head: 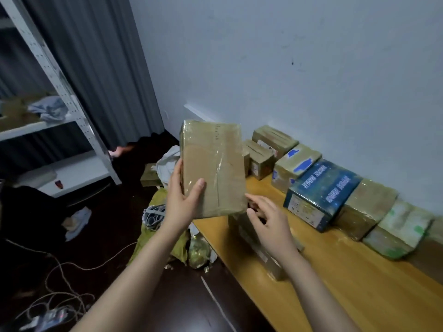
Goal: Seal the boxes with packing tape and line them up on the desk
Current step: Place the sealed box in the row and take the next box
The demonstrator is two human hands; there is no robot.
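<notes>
My left hand (184, 200) grips a flat brown cardboard box (213, 164) wrapped in clear tape, held upright above the desk's left end. Just below the box's lower right corner hovers my right hand (268, 219), fingers loosely spread and holding nothing. Under that hand lies another brown box (261, 250) on the wooden desk (347, 283). Along the wall runs a row of taped boxes: two small brown ones (266, 149), a brown box with blue marks (294, 164), a dark blue printed box (321, 192), a brown one (366, 207) and a green-and-white one (398, 231).
A white metal shelf (72, 116) with cloth on it stands at the left before a grey curtain (107, 68). Bags, rags and a small box (149, 176) crowd the dark floor by the desk's end. Cables (60, 283) trail across the floor at lower left.
</notes>
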